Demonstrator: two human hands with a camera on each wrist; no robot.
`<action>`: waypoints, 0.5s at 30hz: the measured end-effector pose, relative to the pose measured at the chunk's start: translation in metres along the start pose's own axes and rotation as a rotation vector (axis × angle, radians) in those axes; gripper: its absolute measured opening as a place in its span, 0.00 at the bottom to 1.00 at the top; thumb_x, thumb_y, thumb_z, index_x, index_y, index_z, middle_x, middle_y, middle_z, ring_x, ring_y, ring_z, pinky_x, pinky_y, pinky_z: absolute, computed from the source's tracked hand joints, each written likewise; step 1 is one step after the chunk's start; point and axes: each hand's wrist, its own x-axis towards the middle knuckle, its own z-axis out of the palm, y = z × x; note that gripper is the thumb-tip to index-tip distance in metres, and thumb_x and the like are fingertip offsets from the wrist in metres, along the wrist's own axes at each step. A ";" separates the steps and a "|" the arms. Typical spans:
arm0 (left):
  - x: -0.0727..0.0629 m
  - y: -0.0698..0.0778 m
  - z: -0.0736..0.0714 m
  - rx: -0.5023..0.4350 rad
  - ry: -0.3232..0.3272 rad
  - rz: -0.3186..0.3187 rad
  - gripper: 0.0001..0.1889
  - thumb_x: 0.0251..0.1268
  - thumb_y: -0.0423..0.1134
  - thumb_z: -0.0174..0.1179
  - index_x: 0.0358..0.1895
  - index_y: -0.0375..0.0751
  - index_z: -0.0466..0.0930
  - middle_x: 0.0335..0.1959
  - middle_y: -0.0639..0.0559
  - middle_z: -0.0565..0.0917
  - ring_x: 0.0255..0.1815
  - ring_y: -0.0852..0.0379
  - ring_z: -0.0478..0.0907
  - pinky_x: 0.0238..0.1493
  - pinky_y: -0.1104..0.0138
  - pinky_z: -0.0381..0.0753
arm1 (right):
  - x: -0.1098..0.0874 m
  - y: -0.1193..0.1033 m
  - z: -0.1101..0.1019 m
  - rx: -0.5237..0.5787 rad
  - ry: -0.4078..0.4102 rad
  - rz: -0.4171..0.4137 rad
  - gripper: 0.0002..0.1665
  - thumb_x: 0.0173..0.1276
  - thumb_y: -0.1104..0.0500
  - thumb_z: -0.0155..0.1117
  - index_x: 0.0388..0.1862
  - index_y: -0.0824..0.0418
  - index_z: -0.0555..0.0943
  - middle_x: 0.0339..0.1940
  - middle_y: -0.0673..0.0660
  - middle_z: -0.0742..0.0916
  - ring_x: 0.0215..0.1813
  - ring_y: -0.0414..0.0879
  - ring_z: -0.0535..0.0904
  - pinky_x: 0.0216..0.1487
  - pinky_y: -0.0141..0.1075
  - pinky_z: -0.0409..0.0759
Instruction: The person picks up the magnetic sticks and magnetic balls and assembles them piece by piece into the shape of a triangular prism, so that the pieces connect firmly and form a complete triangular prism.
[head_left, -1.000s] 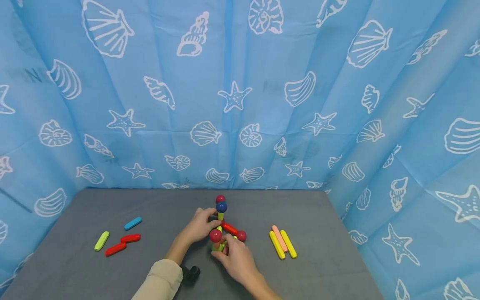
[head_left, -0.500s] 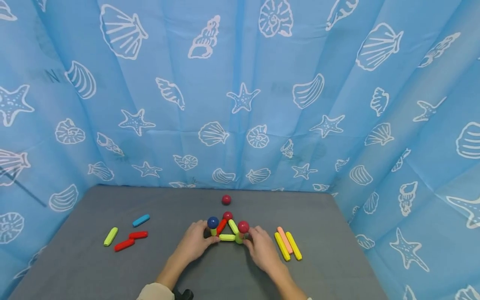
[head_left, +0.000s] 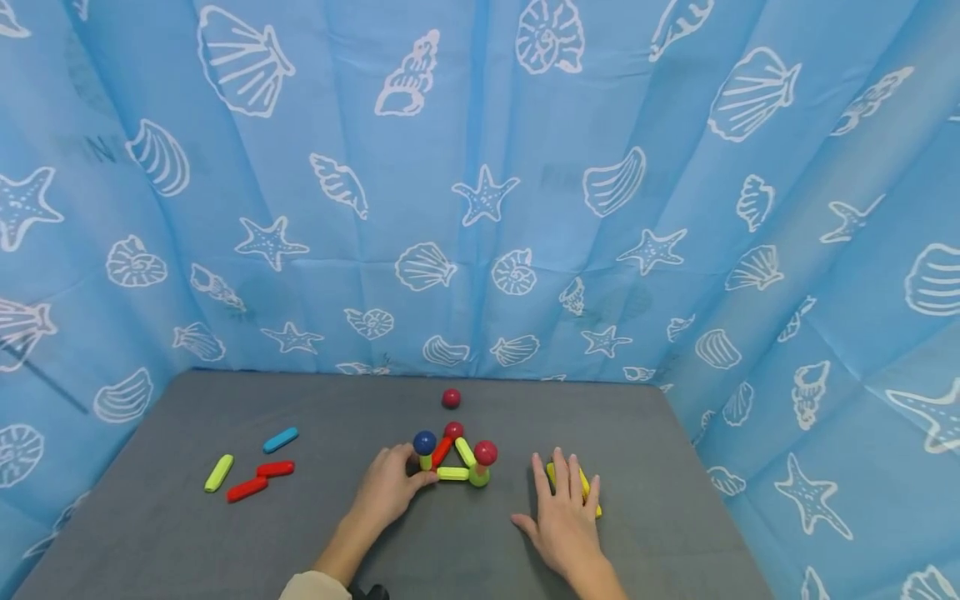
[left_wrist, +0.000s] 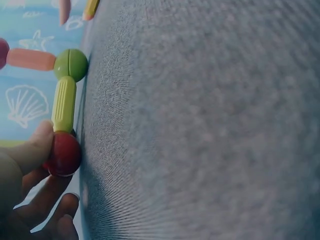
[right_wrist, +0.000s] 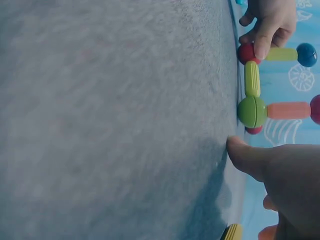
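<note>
A triangle of rods and balls lies on the grey table (head_left: 465, 550). My left hand (head_left: 382, 487) pinches the red ball (left_wrist: 65, 155) at its near left corner. From that ball a lime rod (right_wrist: 252, 79) runs to the green ball (head_left: 479, 477); a blue ball (head_left: 424, 442) tops a short upright rod above it. On the green ball stands a salmon rod (right_wrist: 288, 110) capped by a red ball (head_left: 486, 452). Another red ball (head_left: 453, 430) forms the far corner. My right hand (head_left: 566, 521), fingers spread, is over the yellow rods (head_left: 597, 510), hiding most of them and the peach rod.
Behind the triangle sits a loose red ball (head_left: 451, 398). Off to the left lie a blue rod (head_left: 281, 440), a lime rod (head_left: 219, 472) and two red rods (head_left: 247, 489). A blue shell-patterned curtain (head_left: 480, 317) borders the table's back and sides.
The built piece was turned and set down with its triangle in sight. My right hand has let go of its green-ball corner and moved right over the yellow rods; my left hand keeps its hold.
</note>
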 end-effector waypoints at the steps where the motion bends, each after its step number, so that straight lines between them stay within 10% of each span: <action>1: 0.000 0.000 0.000 0.000 0.000 -0.004 0.16 0.55 0.53 0.76 0.36 0.48 0.82 0.31 0.56 0.80 0.34 0.58 0.69 0.34 0.64 0.70 | -0.001 0.001 -0.001 0.003 -0.013 0.007 0.56 0.60 0.36 0.74 0.80 0.57 0.62 0.81 0.67 0.62 0.81 0.69 0.55 0.71 0.76 0.53; 15: 0.000 0.000 -0.001 -0.013 0.001 0.008 0.16 0.54 0.53 0.76 0.34 0.49 0.81 0.30 0.56 0.79 0.34 0.58 0.70 0.35 0.64 0.70 | 0.006 -0.003 0.001 0.080 0.029 -0.044 0.33 0.61 0.58 0.78 0.64 0.62 0.78 0.63 0.65 0.78 0.51 0.57 0.74 0.49 0.50 0.79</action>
